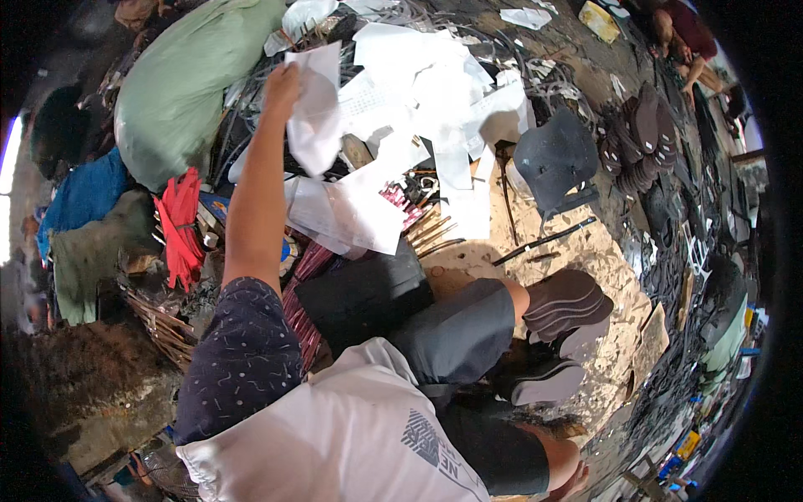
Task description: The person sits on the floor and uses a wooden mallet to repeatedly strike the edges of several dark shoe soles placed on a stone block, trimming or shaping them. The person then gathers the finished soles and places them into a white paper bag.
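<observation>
My left arm is stretched forward, and my left hand (283,88) is closed on the edge of a white paper sheet (316,109). That sheet hangs raised from the hand, its lower end slightly blurred. Just right of it, many loose white papers (418,84) lie in an overlapping pile, some with faint print. Nearer to me, more white sheets (355,209) rest over bundles of thin reddish sticks (305,293). A black flat slab (364,293) lies beside my bent leg. My right hand is out of view.
Stacked dark shoe soles (569,297) sit by my knee on a stained tan board (577,243); more soles (644,130) are piled at far right. A black seat-like piece (556,159) stands beyond. Left are a green sack (192,84) and red cloth (180,230). Another person (690,33) crouches far right.
</observation>
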Demonstrator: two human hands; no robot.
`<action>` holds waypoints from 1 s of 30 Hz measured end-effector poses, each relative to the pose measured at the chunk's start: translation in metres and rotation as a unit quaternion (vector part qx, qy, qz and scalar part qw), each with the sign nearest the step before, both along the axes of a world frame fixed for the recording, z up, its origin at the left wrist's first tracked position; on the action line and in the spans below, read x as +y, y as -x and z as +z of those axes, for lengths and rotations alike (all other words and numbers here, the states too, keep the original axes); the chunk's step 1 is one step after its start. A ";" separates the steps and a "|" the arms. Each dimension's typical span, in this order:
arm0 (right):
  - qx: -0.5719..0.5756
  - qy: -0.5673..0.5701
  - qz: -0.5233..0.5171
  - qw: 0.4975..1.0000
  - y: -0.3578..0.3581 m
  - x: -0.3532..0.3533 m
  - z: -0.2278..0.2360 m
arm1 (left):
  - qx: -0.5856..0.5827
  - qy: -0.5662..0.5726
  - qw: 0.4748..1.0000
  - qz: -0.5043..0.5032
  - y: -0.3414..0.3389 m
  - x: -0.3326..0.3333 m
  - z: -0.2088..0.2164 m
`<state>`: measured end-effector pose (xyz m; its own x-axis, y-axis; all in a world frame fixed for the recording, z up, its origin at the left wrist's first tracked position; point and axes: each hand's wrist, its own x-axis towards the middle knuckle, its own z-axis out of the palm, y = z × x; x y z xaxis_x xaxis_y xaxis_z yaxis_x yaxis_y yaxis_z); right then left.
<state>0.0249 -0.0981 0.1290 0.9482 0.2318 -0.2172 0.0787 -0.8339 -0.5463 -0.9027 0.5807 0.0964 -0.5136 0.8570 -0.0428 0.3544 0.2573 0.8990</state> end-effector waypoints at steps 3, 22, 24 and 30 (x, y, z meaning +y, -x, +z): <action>-0.001 0.000 -0.016 1.000 0.016 0.001 0.001 | 0.076 -0.030 0.996 0.048 0.021 -0.003 -0.010; -0.030 -0.096 0.155 0.983 -0.024 0.087 0.001 | -0.702 -0.205 0.413 -0.543 -0.212 -0.013 0.127; -0.042 -0.143 0.233 0.961 0.038 0.224 0.077 | -0.736 -0.157 0.336 -0.567 -0.291 -0.015 0.131; 0.229 -0.178 0.566 0.772 0.213 0.379 0.163 | -0.759 0.063 0.095 -0.641 -0.547 -0.107 0.146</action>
<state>-0.1881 0.2805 0.2922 -0.0621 0.9775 -0.2014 0.3774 -0.1638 -0.9115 -0.3561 0.4740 0.2424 0.6889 0.1179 0.7152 -0.3465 0.9202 0.1820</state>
